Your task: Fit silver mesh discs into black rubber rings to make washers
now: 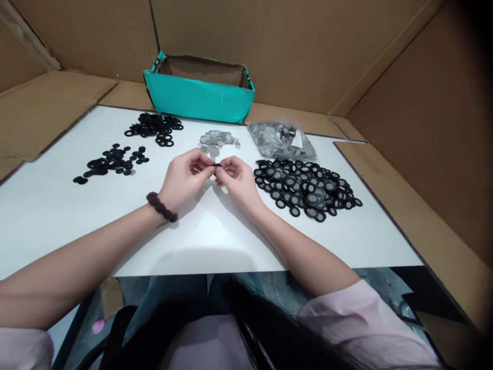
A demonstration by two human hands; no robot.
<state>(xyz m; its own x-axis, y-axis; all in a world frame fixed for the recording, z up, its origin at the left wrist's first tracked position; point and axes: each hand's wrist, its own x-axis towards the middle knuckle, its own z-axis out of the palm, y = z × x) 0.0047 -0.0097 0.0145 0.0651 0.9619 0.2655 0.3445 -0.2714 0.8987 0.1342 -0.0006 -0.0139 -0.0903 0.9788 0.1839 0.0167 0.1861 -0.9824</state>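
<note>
My left hand (188, 177) and my right hand (238, 180) meet over the middle of the white table (200, 226). Between their fingertips they pinch a small black ring (216, 165), mostly hidden by the thumbs. Just beyond the fingers lies a loose pile of grey discs (216, 139). Right of my right hand spreads a large heap of black rings with grey centres (308, 187). Off to the left of my left hand are small black discs (111, 162), with a pile of open black rings (154, 126) farther back.
A teal open box (198, 95) stands at the back of the table. A clear plastic bag of grey discs (283, 140) lies right of the centre. Cardboard walls (292, 56) enclose the back and sides, and cardboard strips (404, 205) border the table.
</note>
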